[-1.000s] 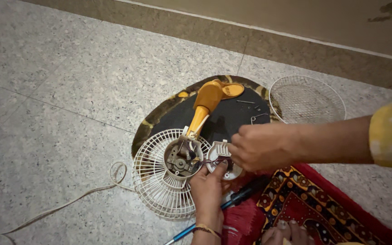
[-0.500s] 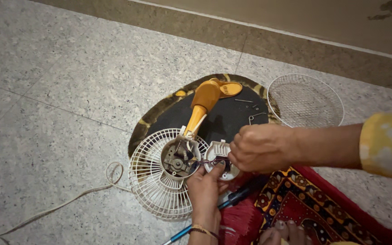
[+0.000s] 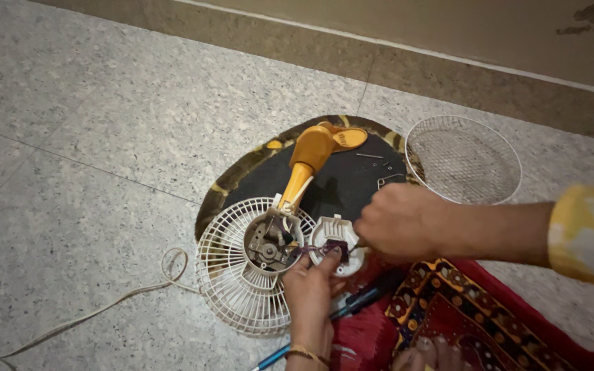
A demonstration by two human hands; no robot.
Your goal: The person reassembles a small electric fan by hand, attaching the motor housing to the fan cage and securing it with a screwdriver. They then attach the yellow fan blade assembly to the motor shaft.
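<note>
On the stone floor [image 3: 91, 137], at the middle of our view, lies a small fan with its white grille [image 3: 232, 288] down and motor housing [image 3: 269, 244] open; our left hand [image 3: 311, 295] comes up from six o'clock, fingers pinching the white back cover [image 3: 335, 237] at three o'clock of the motor; our right hand [image 3: 400, 223], from three o'clock, is closed over that cover's far edge; a mesh guard [image 3: 463, 159] rests at one o'clock.
</note>
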